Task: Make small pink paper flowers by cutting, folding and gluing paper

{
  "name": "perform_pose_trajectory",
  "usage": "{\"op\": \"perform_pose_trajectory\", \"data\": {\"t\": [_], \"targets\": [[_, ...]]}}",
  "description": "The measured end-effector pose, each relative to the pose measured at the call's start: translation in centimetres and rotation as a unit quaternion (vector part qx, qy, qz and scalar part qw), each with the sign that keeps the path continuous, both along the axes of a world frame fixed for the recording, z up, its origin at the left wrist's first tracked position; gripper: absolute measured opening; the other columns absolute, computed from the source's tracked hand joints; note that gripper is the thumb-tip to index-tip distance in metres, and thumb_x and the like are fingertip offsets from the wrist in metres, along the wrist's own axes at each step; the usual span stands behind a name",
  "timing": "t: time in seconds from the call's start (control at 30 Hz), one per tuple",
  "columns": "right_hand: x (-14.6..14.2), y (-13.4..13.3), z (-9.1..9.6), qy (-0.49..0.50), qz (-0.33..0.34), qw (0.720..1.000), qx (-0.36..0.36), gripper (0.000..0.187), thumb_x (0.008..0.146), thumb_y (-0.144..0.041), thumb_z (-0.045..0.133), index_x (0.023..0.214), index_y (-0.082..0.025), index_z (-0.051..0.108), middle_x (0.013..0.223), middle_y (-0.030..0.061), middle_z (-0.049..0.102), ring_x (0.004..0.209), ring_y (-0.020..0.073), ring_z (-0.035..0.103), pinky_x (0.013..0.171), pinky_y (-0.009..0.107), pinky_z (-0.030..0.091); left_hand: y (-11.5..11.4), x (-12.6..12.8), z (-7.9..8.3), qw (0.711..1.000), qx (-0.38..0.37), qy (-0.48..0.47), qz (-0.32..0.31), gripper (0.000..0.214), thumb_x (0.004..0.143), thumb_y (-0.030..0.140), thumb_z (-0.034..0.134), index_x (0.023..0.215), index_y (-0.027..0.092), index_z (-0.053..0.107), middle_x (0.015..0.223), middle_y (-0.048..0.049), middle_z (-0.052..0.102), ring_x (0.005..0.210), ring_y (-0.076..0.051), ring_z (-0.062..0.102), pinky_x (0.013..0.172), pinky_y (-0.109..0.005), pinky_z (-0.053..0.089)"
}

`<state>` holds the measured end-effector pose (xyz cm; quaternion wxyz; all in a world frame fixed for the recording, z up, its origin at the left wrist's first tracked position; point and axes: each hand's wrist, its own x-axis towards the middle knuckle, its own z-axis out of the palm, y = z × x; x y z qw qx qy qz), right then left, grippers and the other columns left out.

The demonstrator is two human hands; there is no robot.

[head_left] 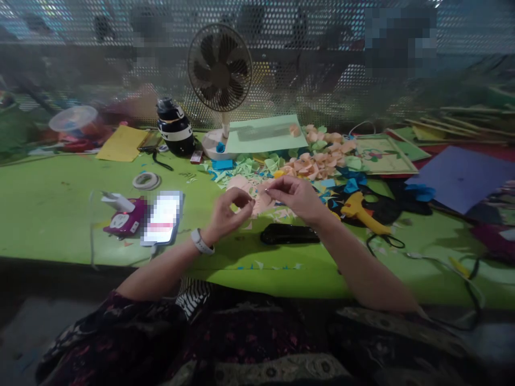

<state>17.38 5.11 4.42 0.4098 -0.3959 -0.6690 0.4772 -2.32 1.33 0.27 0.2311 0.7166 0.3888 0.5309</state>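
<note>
My left hand [228, 213] and my right hand [293, 194] are raised just above the green table [60, 214], near its middle. Both pinch a small pink paper piece [263, 201] between thumb and fingers, the left at its left edge, the right at its top. A white watch sits on my left wrist. Behind the hands lies a heap of pink and green folded paper pieces [317, 155]. A black stapler [288, 234] lies on the table just below my right hand.
A phone [163, 219] and a purple tape dispenser [123, 217] lie at the left, with a tape roll [146, 180] behind. A desk fan [220, 69], a yellow glue gun [362, 212] with its cord, and coloured paper sheets [462, 177] stand further back and right.
</note>
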Motion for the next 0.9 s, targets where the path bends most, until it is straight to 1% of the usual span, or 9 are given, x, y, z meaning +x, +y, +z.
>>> {"op": "perform_pose_trajectory", "data": {"t": [0.07, 0.13, 0.2, 0.27, 0.4, 0.6, 0.7, 0.77, 0.9], "targets": [[0.2, -0.2, 0.1, -0.02, 0.03, 0.999, 0.002, 0.029, 0.074, -0.044, 0.075, 0.08, -0.019, 0.064, 0.077, 0.0021, 0.067, 0.072, 0.0159, 0.06, 0.071, 0.032, 0.049, 0.3, -0.2, 0.0, 0.986, -0.129, -0.102, -0.041, 0.017, 0.083, 0.03, 0.069, 0.089, 0.018, 0.06, 0.085, -0.0031, 0.068, 0.075, -0.013, 0.065, 0.066, -0.025, 0.052], [0.2, -0.4, 0.1, -0.043, 0.052, 0.997, 0.023, 0.027, 0.079, -0.044, 0.071, 0.083, -0.019, 0.063, 0.08, 0.0029, 0.067, 0.074, 0.0168, 0.061, 0.07, 0.032, 0.048, 0.5, -0.2, -0.1, 0.947, -0.243, -0.172, -0.118, 0.026, 0.078, 0.032, 0.075, 0.094, 0.018, 0.059, 0.088, -0.0031, 0.069, 0.078, -0.014, 0.068, 0.066, -0.026, 0.055], [0.1, -0.7, 0.1, -0.083, 0.047, 0.992, 0.078, 0.022, 0.085, -0.042, 0.065, 0.086, -0.02, 0.062, 0.084, 0.0037, 0.067, 0.078, 0.018, 0.061, 0.072, 0.032, 0.048, 0.5, -0.2, 0.0, 0.903, -0.323, -0.222, -0.176, 0.033, 0.074, 0.032, 0.078, 0.097, 0.019, 0.058, 0.088, -0.0028, 0.07, 0.078, -0.016, 0.071, 0.066, -0.028, 0.057], [0.1, -0.9, 0.0, -0.146, 0.022, 0.979, 0.144, 0.017, 0.09, -0.037, 0.06, 0.088, -0.02, 0.062, 0.086, 0.0041, 0.068, 0.08, 0.0187, 0.061, 0.073, 0.032, 0.046, 0.5, -0.1, 0.0, 0.873, -0.372, -0.25, -0.193, 0.039, 0.071, 0.031, 0.081, 0.1, 0.019, 0.059, 0.09, -0.0032, 0.071, 0.081, -0.018, 0.072, 0.068, -0.03, 0.059], [-0.1, -1.2, -0.2, -0.25, -0.007, 0.943, 0.218, 0.012, 0.095, -0.031, 0.052, 0.093, -0.022, 0.061, 0.085, 0.0042, 0.069, 0.077, 0.0196, 0.06, 0.071, 0.031, 0.042, 0.4, 0.1, -0.1, 0.862, -0.398, -0.26, -0.178, 0.047, 0.066, 0.026, 0.086, 0.103, 0.018, 0.059, 0.09, -0.0047, 0.073, 0.085, -0.02, 0.073, 0.072, -0.032, 0.059], [-0.8, -1.5, -0.8, -0.292, 0.022, 0.921, 0.255, 0.013, 0.096, -0.029, 0.05, 0.094, -0.021, 0.061, 0.09, 0.0073, 0.07, 0.082, 0.0217, 0.061, 0.076, 0.033, 0.043, 0.2, 0.4, -0.7, 0.869, -0.397, -0.238, -0.176, 0.042, 0.069, 0.027, 0.085, 0.103, 0.017, 0.062, 0.08, -0.0028, 0.075, 0.075, -0.017, 0.073, 0.069, -0.03, 0.059], [-0.7, -1.7, -0.4, -0.252, 0.022, 0.927, 0.275, 0.014, 0.096, -0.029, 0.049, 0.092, -0.022, 0.061, 0.097, 0.0089, 0.07, 0.091, 0.0234, 0.062, 0.082, 0.036, 0.046, 0.1, 0.6, -0.6, 0.87, -0.39, -0.249, -0.17, 0.042, 0.067, 0.026, 0.086, 0.102, 0.017, 0.065, 0.08, -0.0022, 0.075, 0.074, -0.016, 0.072, 0.068, -0.028, 0.059], [-0.2, -1.8, 0.3, -0.198, -0.026, 0.936, 0.29, 0.015, 0.096, -0.031, 0.05, 0.092, -0.023, 0.062, 0.104, 0.009, 0.07, 0.096, 0.0238, 0.062, 0.087, 0.038, 0.046, 0.2, 0.6, -0.4, 0.872, -0.386, -0.261, -0.151, 0.036, 0.068, 0.026, 0.086, 0.098, 0.016, 0.067, 0.081, -0.0022, 0.075, 0.075, -0.015, 0.072, 0.071, -0.028, 0.059], [0.8, -2.2, 1.8, -0.132, -0.097, 0.96, 0.229, 0.016, 0.094, -0.039, 0.058, 0.091, -0.024, 0.064, 0.091, 0.0051, 0.069, 0.083, 0.0205, 0.063, 0.078, 0.036, 0.049, 0.3, 0.5, 0.0, 0.86, -0.412, -0.281, -0.111, 0.02, 0.073, 0.027, 0.082, 0.081, 0.014, 0.07, 0.08, -0.0041, 0.074, 0.077, -0.015, 0.072, 0.075, -0.031, 0.059]]}}
